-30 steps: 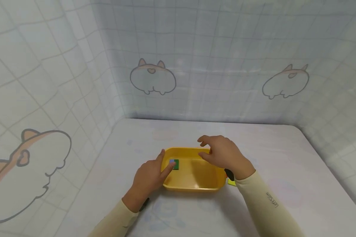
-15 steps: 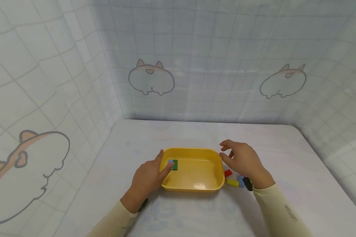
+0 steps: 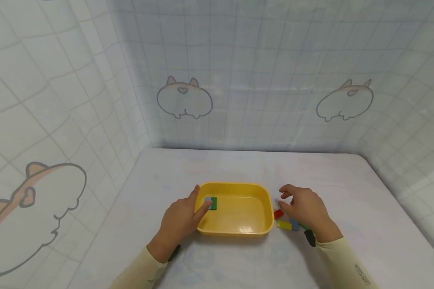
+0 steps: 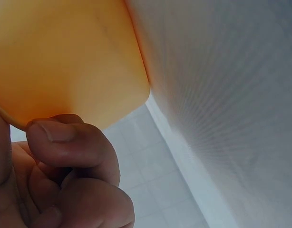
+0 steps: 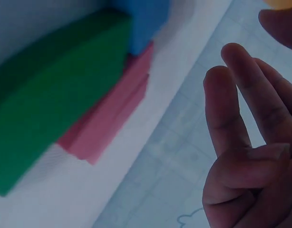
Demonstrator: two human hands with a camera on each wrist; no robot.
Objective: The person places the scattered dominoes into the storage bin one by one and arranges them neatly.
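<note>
Your left hand [image 3: 181,216] holds the left end of the tray [image 3: 238,214], thumb over its rim and bent fingers against its outer wall, so that grip is pinching the tray; the tray itself sits upright on the counter [image 3: 238,261]; inside it, at its left end, a blue block [image 3: 207,203] and a green block [image 3: 214,203] lie side by side, your thumb tip covering part of the blue one, though you cannot tell from here whether it touches; your right hand [image 3: 305,204] hangs to the right of the tray, its grip loosely spread, thumb apart from the fingers and nothing between them; just beside the tray's right wall is a red block [image 3: 278,214]; a yellow block [image 3: 284,225] lies right of the tray's near corner, with a second blue block [image 3: 294,224] at its far side from the tray; further right of the tray a second green block [image 3: 304,226] shows partly under your wrist; your right wrist view has green, blue and red pieces close together, the green nearest; pale sleeves cover both your forearms, and beyond the tray stands a gridded backdrop [image 3: 238,80] with cartoon animals.
</note>
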